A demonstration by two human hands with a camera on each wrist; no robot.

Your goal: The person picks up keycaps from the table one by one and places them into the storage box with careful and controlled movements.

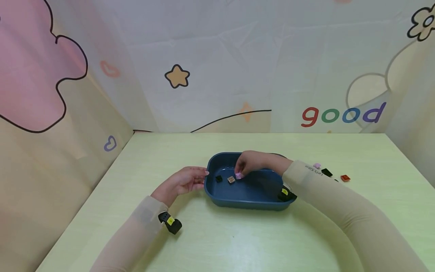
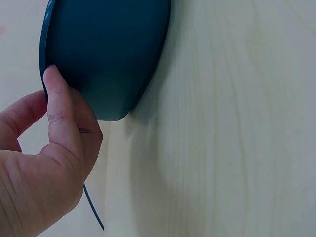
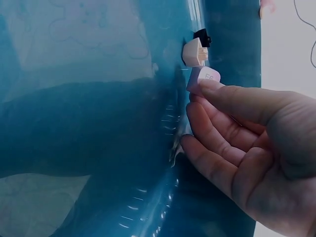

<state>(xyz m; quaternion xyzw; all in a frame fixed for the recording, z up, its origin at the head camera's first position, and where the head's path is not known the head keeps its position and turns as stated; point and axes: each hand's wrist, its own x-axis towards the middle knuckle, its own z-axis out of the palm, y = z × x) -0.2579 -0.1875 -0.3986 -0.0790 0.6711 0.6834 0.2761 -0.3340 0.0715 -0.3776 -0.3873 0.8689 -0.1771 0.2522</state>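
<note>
A blue plastic basin (image 1: pixel 251 204) stands on the table. At its left end my left hand (image 1: pixel 183 179) pinches the rim; in the left wrist view that hand (image 2: pixel 54 153) has fingertips at the edge and against the outer wall. Inside the basin my right hand (image 1: pixel 249 162) pinches a pale pink keycap (image 1: pixel 238 176) between thumb and fingers, low over the floor. The right wrist view shows the pink keycap (image 3: pixel 203 79) with small print on its top. Beside it lie a beige keycap (image 1: pixel 231 180) and a black keycap (image 1: pixel 219 178).
Right of the basin, on the table (image 1: pixel 210 241), lie a pink keycap (image 1: pixel 317 165), a black keycap (image 1: pixel 327 172) and an orange-red keycap (image 1: pixel 345 178). Another dark piece is partly hidden by the right sleeve (image 1: pixel 326 200). A printed cloth (image 1: pixel 221 45) hangs behind.
</note>
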